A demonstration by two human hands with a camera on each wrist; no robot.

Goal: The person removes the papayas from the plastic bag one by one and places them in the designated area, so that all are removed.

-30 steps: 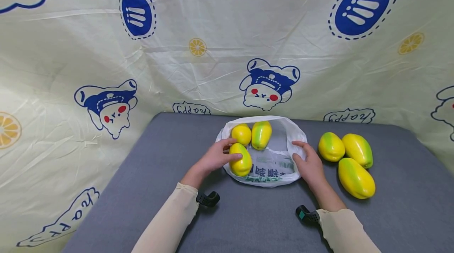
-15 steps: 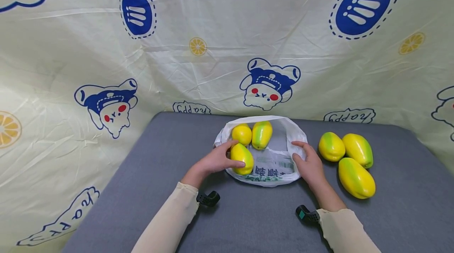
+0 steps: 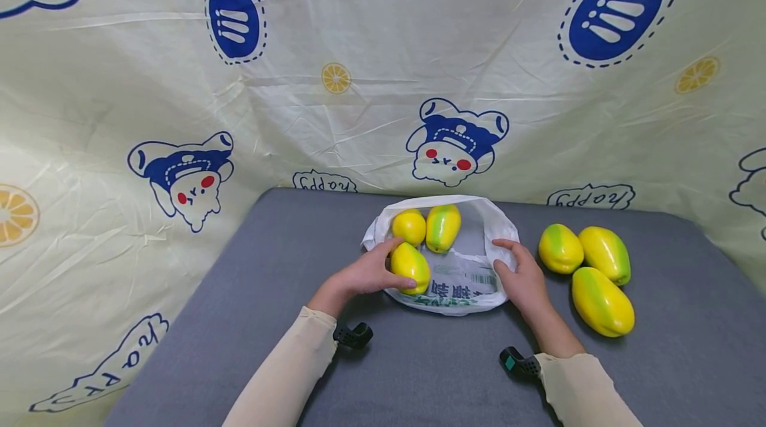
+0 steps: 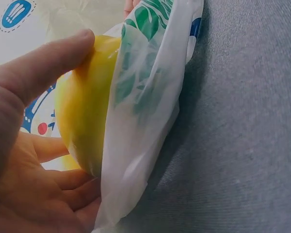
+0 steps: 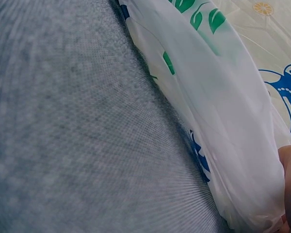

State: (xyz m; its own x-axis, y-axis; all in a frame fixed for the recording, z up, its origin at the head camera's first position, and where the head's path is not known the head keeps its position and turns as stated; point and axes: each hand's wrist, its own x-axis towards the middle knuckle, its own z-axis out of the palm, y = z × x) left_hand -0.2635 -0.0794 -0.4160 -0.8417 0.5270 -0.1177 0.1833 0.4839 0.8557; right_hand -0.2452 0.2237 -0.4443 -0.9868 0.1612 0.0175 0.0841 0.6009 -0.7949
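Note:
A white plastic bag [image 3: 463, 308] with green and dark print lies open-mouthed on the grey table. My left hand [image 3: 369, 274] holds a yellow-green papaya [image 3: 410, 269] just inside the bag's left front, thumb on the near side and fingers on the far side. In the left wrist view the bag's wall hides part of this papaya [image 4: 85, 109]. Behind it in the bag lie two more papayas, one at left [image 3: 409, 226] and one beside it [image 3: 443, 227]. The bag's right rim is pinched by my right hand [image 3: 523, 281], mostly out of frame in the right wrist view.
To the right of the bag, three papayas sit close together on the table: one at left [image 3: 560, 249], one at right [image 3: 606, 254] and one in front [image 3: 602, 302]. A printed pale cloth [image 3: 371, 128] hangs behind the table [image 3: 437, 374].
The left hand has shifted slightly right with its papaya, and its thumb has slid lower along the front of the fruit. The right hand stays at the bag's rim.

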